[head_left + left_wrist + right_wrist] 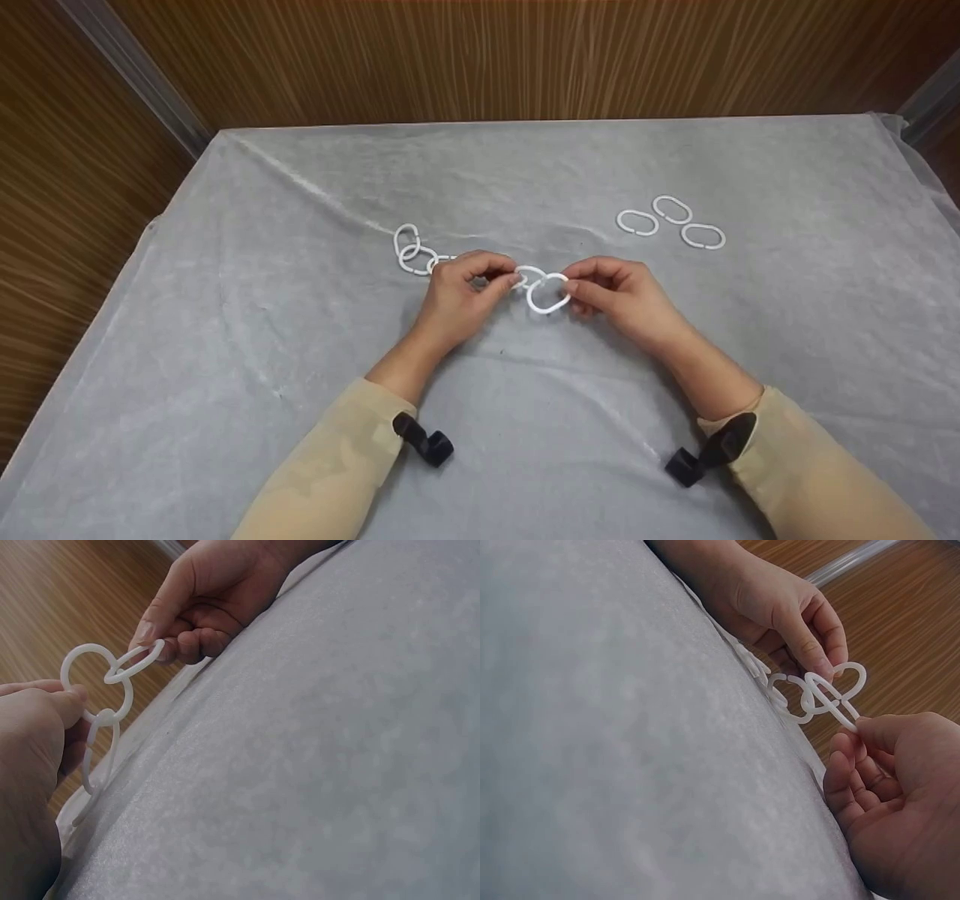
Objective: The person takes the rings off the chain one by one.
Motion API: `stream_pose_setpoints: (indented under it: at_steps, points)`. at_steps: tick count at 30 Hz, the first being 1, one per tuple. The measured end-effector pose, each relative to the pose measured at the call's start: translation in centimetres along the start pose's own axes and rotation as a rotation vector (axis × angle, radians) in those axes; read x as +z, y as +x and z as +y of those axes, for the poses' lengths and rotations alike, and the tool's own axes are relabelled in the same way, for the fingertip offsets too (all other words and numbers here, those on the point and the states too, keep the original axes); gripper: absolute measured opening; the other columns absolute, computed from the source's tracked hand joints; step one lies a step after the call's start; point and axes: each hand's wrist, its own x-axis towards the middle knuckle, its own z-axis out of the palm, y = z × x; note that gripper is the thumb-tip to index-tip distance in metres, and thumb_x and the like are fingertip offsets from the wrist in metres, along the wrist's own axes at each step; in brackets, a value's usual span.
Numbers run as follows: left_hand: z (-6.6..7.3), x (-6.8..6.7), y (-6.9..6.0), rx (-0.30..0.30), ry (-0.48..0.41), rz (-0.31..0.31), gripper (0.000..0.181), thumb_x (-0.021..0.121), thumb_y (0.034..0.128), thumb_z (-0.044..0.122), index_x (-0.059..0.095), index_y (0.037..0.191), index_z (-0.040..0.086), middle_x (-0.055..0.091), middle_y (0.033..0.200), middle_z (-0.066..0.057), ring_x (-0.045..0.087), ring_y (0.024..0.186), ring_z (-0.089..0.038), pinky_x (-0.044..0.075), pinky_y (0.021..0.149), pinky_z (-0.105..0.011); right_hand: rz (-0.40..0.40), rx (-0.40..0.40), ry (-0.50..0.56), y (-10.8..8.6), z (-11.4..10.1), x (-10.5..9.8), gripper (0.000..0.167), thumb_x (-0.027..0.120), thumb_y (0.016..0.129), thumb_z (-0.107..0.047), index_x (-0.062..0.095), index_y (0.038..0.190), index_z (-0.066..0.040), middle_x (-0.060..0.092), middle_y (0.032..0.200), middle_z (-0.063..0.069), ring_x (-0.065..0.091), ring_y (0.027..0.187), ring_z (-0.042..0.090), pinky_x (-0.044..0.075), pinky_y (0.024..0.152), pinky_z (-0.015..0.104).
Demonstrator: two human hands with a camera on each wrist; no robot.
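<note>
The left hand (461, 300) pinches a white oval link (125, 701) between thumb and index finger. From that hand a chain of white links (418, 260) trails left onto the cloth. The right hand (626, 300) pinches another white link (549, 293) at its right side; in the left wrist view this link (135, 664) passes through the one in the left hand. In the right wrist view the two links (831, 700) cross between the left fingertips and the right hand (900, 795). Part of the chain is hidden behind the left hand.
Three loose white links (637, 223) lie at the right on the grey cloth (300, 337), beyond the right hand. A wood-grain panel (525, 60) stands along the far edge. Black wrist devices (427, 441) sit at both sleeves.
</note>
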Motion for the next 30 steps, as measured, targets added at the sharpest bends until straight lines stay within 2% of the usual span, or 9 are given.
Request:
stream_pose_setpoints:
  at_steps: [15, 22, 30]
  points:
    - [-0.11, -0.01, 0.10, 0.011, -0.003, 0.009, 0.006, 0.083, 0.0926, 0.006, 0.080, 0.097, 0.002, 0.077, 0.090, -0.002, 0.070, 0.082, -0.013, 0.057, 0.075, -0.028, -0.001, 0.005, -0.009, -0.01, -0.12, -0.02, 0.023, 0.073, 0.099, -0.002, 0.069, 0.113, 0.016, 0.069, 0.079, 0.005, 0.062, 0.067, 0.013, 0.054, 0.062, 0.024]
    - [0.03, 0.03, 0.07, 0.007, 0.024, 0.016, 0.004, 0.083, 0.0925, 0.006, 0.079, 0.094, 0.006, 0.076, 0.089, 0.001, 0.069, 0.081, -0.011, 0.056, 0.073, -0.028, -0.002, 0.012, 0.037, -0.01, -0.01, -0.04, 0.021, 0.072, 0.098, 0.001, 0.069, 0.113, 0.016, 0.071, 0.082, 0.004, 0.063, 0.068, 0.012, 0.055, 0.064, 0.024]
    - [0.01, 0.02, 0.03, 0.009, 0.019, 0.017, 0.004, 0.083, 0.0925, 0.005, 0.079, 0.095, 0.004, 0.076, 0.089, 0.000, 0.069, 0.081, -0.011, 0.056, 0.073, -0.028, 0.006, 0.019, 0.034, -0.04, -0.03, 0.00, 0.022, 0.072, 0.098, 0.001, 0.068, 0.113, 0.017, 0.071, 0.082, 0.003, 0.063, 0.067, 0.012, 0.056, 0.064, 0.024]
